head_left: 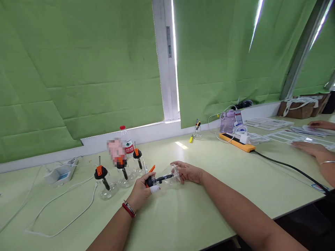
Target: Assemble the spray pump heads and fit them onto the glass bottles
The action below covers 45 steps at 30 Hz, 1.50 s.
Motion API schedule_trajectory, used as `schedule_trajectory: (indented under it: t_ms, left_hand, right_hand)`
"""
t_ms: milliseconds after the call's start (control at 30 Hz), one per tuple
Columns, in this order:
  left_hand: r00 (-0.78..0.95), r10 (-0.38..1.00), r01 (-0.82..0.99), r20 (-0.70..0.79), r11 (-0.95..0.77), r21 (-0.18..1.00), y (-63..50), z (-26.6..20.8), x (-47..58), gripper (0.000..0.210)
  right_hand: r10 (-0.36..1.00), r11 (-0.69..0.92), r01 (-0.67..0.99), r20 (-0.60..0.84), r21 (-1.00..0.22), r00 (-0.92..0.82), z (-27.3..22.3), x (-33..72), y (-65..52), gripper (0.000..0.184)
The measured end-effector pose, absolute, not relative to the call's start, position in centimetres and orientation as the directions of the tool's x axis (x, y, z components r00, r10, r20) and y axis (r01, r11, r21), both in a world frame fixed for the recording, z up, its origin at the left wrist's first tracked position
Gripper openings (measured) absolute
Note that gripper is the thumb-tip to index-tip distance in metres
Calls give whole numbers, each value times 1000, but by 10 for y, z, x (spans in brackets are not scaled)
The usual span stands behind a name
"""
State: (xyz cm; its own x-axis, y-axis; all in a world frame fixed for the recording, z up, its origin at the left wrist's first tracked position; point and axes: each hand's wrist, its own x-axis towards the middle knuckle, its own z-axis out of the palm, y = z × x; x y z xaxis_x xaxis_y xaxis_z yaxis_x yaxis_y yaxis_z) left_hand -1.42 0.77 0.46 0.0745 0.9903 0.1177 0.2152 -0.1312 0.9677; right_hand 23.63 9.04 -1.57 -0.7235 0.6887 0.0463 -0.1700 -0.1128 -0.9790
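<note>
A clear glass bottle [171, 171] lies tilted on its side between my hands, just above the table. Its black cap has an orange lever, and a black tube runs down inside. My left hand [140, 192] is closed around the cap end, with something white wrapped on the thumb. Curled about the wide base of the bottle is my right hand [190, 173]. Three similar glass bottles stand upright to the left: a near one [106, 191], a middle one [125, 179] and a far one [138, 164], each with a black and orange cap.
Behind the bottles stands a red-capped plastic bottle [125, 136] beside a blurred pink item [115, 148]. White cables and a power strip [62, 174] lie left. A small jar [198, 134] holds tools. An orange power strip [237, 143] and purple jug [227, 121] are right, near another person's hands [311, 148].
</note>
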Motion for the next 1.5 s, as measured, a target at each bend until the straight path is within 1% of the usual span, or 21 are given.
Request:
schedule_trajectory:
  t_ms: [67,133,367,600,700,833,967,1067,1300,1500]
  left_hand:
    - [75,991,214,115,-129,968,8,3,-15,60]
    - [76,991,214,110,-124,969,9,3,-16,61]
    - [71,992,242,108,-122,963,5,6,-14,60]
    - [102,988,246,116,-138,959,2,9,-9,62]
    - [101,988,244,117,-138,960,2,9,-10,62]
    - [82,989,247,121,-138,959,4,8,-12,61]
    - [53,991,248,125,-135,959,6,7,-14,62]
    - [43,992,251,122,-128,960,6,7,-15,62]
    - [50,992,262,113,-123,957,5,6,-12,61]
    - [54,993,255,110,-120,959,3,9,-9,62]
  right_hand:
    - [659,-106,-199,81,-974,-748,-13,239,89,54]
    - [652,-89,-189,86,-978,-753,-13,239,89,52]
    - [662,-72,-116,40,-991,-748,-18,238,92,42]
    - [714,-72,-54,-13,-996,-700,-24,234,97,52]
    - [724,-77,-53,-19,-996,-690,-23,232,96,55]
    - [734,-85,-94,1,-992,-679,-18,234,92,52]
    - [709,-43,-132,63,-990,-702,-15,238,91,61]
    - [699,-22,-136,82,-991,-710,-14,239,90,58]
    - [709,-60,-67,5,-996,-706,-14,234,90,45]
    - [727,-81,4,-62,-997,-684,-14,230,91,57]
